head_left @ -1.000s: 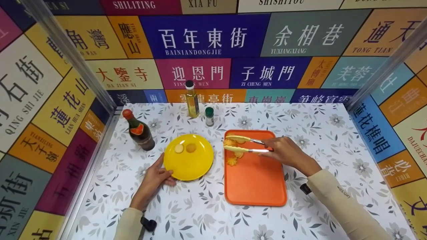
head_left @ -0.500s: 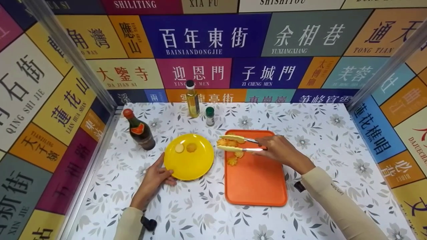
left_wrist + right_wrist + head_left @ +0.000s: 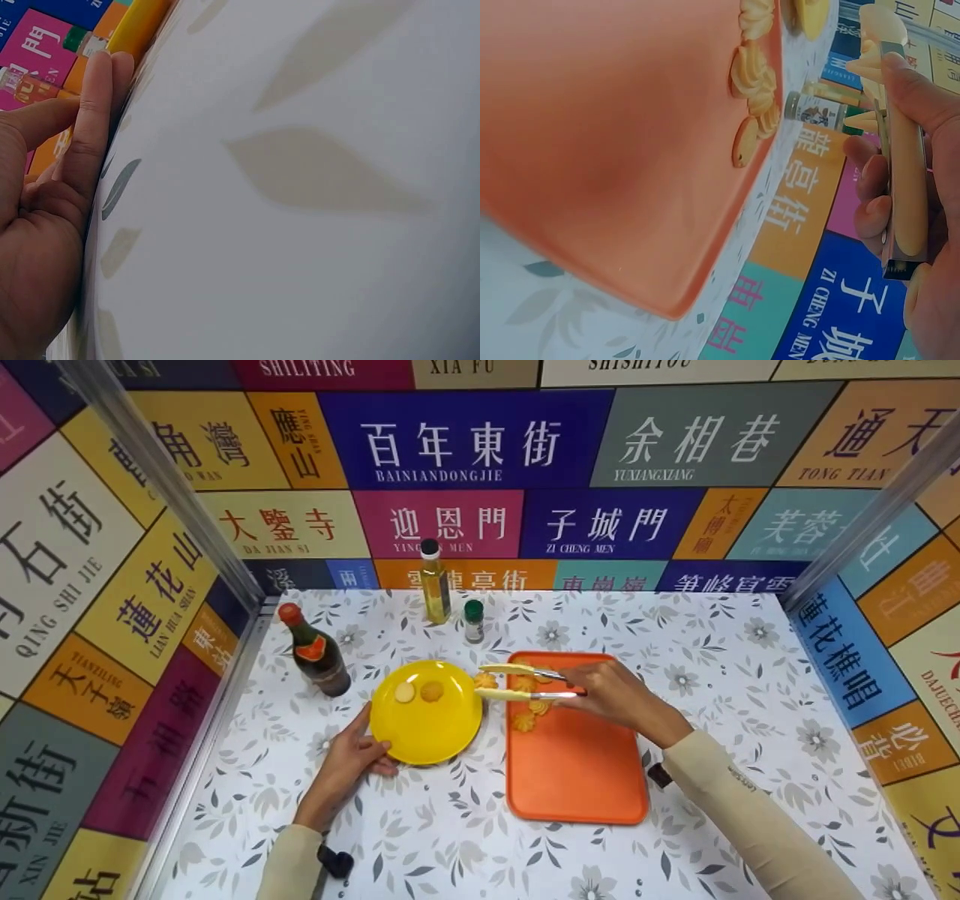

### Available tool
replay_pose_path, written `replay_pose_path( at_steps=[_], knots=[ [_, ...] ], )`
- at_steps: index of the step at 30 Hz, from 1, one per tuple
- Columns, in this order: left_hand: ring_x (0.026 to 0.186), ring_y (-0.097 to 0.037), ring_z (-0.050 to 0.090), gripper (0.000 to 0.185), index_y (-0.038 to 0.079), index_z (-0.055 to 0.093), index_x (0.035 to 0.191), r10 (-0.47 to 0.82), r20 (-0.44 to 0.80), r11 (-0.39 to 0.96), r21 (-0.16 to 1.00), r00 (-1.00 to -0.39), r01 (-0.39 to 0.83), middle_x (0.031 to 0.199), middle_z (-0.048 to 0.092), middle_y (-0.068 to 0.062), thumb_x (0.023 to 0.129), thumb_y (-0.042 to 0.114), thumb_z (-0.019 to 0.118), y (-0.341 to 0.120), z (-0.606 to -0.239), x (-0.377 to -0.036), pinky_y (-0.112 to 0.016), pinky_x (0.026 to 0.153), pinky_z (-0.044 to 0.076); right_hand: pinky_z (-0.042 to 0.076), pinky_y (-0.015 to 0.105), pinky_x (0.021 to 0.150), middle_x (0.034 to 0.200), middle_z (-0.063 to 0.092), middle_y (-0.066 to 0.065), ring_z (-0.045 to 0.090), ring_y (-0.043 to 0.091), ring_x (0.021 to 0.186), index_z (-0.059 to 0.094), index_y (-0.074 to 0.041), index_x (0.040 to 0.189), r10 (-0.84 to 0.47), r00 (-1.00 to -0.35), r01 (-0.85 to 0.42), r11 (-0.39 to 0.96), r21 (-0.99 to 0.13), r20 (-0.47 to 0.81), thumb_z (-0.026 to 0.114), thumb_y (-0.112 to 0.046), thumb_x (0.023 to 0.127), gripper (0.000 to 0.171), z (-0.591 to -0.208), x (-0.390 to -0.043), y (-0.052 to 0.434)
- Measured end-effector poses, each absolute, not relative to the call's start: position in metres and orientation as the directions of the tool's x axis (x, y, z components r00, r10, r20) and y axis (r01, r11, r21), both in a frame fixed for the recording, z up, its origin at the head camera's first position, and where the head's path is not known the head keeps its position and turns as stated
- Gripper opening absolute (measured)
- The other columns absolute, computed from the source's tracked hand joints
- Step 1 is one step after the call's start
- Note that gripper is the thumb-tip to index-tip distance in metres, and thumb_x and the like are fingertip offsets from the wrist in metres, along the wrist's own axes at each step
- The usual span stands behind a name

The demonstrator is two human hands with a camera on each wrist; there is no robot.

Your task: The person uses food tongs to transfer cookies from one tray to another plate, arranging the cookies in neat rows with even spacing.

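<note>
My right hand (image 3: 619, 696) grips a pair of yellow tongs (image 3: 521, 682), which pinch an orange slice (image 3: 485, 680) at the right rim of the yellow plate (image 3: 427, 731). Two round slices (image 3: 418, 691) lie on that plate. My left hand (image 3: 351, 754) rests on the table with its fingers straight against the plate's near-left rim (image 3: 135, 30). Several more orange slices (image 3: 526, 712) lie at the far left of the orange tray (image 3: 577, 765). The right wrist view shows my fingers (image 3: 877, 195) round the tongs (image 3: 904, 150) and slices (image 3: 754, 82) on the tray (image 3: 615, 150).
A dark sauce bottle (image 3: 315, 652) with a red cap stands left of the plate. An oil bottle (image 3: 435, 583) and a small green-capped jar (image 3: 473, 621) stand at the back. Colourful sign walls close in the floral table (image 3: 720, 660) on three sides.
My right hand has carried the tongs with a slice leftward from the tray's far-left corner to the plate's right rim. The left hand has stayed still.
</note>
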State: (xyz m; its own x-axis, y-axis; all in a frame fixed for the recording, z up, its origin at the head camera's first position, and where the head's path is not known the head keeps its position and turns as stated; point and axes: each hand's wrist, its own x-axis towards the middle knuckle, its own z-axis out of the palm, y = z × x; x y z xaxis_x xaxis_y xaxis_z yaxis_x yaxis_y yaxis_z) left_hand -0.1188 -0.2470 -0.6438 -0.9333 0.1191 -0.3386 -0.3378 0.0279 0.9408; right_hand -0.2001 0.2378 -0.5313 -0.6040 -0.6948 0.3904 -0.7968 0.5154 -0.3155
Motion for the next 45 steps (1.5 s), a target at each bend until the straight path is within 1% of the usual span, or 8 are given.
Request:
replay_pose_path(
  at_steps=[9, 18, 21, 26, 33, 36, 40, 45],
  knots=[
    [0.081, -0.039, 0.08, 0.091, 0.032, 0.02, 0.178, 0.112, -0.367, 0.044, 0.93, -0.924, -0.364, 0.101, 0.077, -0.029, 0.107, 0.013, 0.074, -0.247, -0.643, -0.12, -0.045, 0.082, 0.07, 0.045, 0.023, 0.051, 0.075, 0.069, 0.0, 0.05, 0.01, 0.057, 0.08, -0.011, 0.098, -0.677, -0.65, -0.759, 0.553, -0.343, 0.345, 0.091, -0.028, 0.094, 0.021, -0.533, -0.205, 0.226],
    [0.081, -0.04, 0.08, 0.093, 0.033, 0.018, 0.178, 0.104, -0.376, 0.043, 0.926, -0.921, -0.374, 0.101, 0.077, -0.028, 0.107, 0.015, 0.075, -0.246, -0.642, -0.121, -0.046, 0.081, 0.07, 0.053, 0.024, 0.052, 0.082, 0.076, 0.004, 0.056, 0.012, 0.056, 0.082, -0.008, 0.125, -0.695, -0.646, -0.761, 0.553, -0.34, 0.317, 0.084, -0.044, 0.098, 0.045, -0.534, -0.209, 0.217],
    [0.081, -0.041, 0.08, 0.092, 0.032, 0.018, 0.178, 0.105, -0.375, 0.037, 0.927, -0.921, -0.373, 0.102, 0.077, -0.029, 0.107, 0.014, 0.074, -0.245, -0.642, -0.122, -0.046, 0.081, 0.07, 0.051, 0.023, 0.051, 0.084, 0.078, 0.005, 0.054, 0.011, 0.054, 0.079, -0.009, 0.134, -0.694, -0.65, -0.757, 0.558, -0.34, 0.311, 0.082, -0.046, 0.099, 0.051, -0.535, -0.21, 0.216],
    [0.081, -0.04, 0.08, 0.092, 0.034, 0.019, 0.178, 0.103, -0.379, 0.034, 0.925, -0.92, -0.377, 0.102, 0.077, -0.028, 0.107, 0.015, 0.074, -0.246, -0.643, -0.121, -0.045, 0.081, 0.07, 0.049, 0.022, 0.052, 0.088, 0.079, 0.008, 0.05, 0.008, 0.054, 0.077, -0.008, 0.139, -0.698, -0.658, -0.749, 0.562, -0.352, 0.285, 0.083, -0.043, 0.099, 0.053, -0.536, -0.211, 0.212],
    [0.079, -0.038, 0.08, 0.092, 0.028, 0.018, 0.179, 0.122, -0.335, 0.023, 0.942, -0.934, -0.335, 0.1, 0.077, -0.03, 0.107, 0.011, 0.073, -0.247, -0.641, -0.12, -0.043, 0.079, 0.07, 0.04, 0.021, 0.05, 0.076, 0.069, 0.001, 0.043, 0.007, 0.054, 0.078, -0.008, 0.129, -0.695, -0.663, -0.742, 0.559, -0.371, 0.279, 0.089, -0.031, 0.095, 0.042, -0.538, -0.213, 0.207],
    [0.08, -0.038, 0.08, 0.092, 0.03, 0.018, 0.178, 0.117, -0.349, 0.023, 0.937, -0.93, -0.348, 0.1, 0.077, -0.028, 0.107, 0.012, 0.074, -0.247, -0.641, -0.12, -0.043, 0.079, 0.07, 0.045, 0.022, 0.051, 0.083, 0.075, 0.005, 0.047, 0.009, 0.055, 0.077, -0.007, 0.13, -0.703, -0.653, -0.751, 0.55, -0.365, 0.283, 0.09, -0.029, 0.095, 0.043, -0.541, -0.215, 0.205],
    [0.081, -0.039, 0.08, 0.092, 0.03, 0.018, 0.178, 0.114, -0.359, 0.024, 0.933, -0.926, -0.359, 0.101, 0.077, -0.028, 0.107, 0.013, 0.074, -0.247, -0.642, -0.121, -0.044, 0.08, 0.07, 0.055, 0.026, 0.056, 0.095, 0.081, 0.012, 0.058, 0.013, 0.061, 0.076, -0.006, 0.126, -0.713, -0.643, -0.757, 0.537, -0.372, 0.28, 0.085, -0.035, 0.099, 0.04, -0.544, -0.216, 0.203],
    [0.08, -0.039, 0.08, 0.092, 0.031, 0.019, 0.178, 0.106, -0.365, 0.033, 0.931, -0.925, -0.364, 0.1, 0.077, -0.028, 0.107, 0.013, 0.074, -0.247, -0.642, -0.12, -0.044, 0.08, 0.07, 0.054, 0.024, 0.056, 0.087, 0.077, 0.006, 0.058, 0.012, 0.062, 0.074, -0.01, 0.115, -0.707, -0.658, -0.742, 0.549, -0.385, 0.26, 0.087, -0.032, 0.098, 0.031, -0.548, -0.217, 0.2]
  ],
)
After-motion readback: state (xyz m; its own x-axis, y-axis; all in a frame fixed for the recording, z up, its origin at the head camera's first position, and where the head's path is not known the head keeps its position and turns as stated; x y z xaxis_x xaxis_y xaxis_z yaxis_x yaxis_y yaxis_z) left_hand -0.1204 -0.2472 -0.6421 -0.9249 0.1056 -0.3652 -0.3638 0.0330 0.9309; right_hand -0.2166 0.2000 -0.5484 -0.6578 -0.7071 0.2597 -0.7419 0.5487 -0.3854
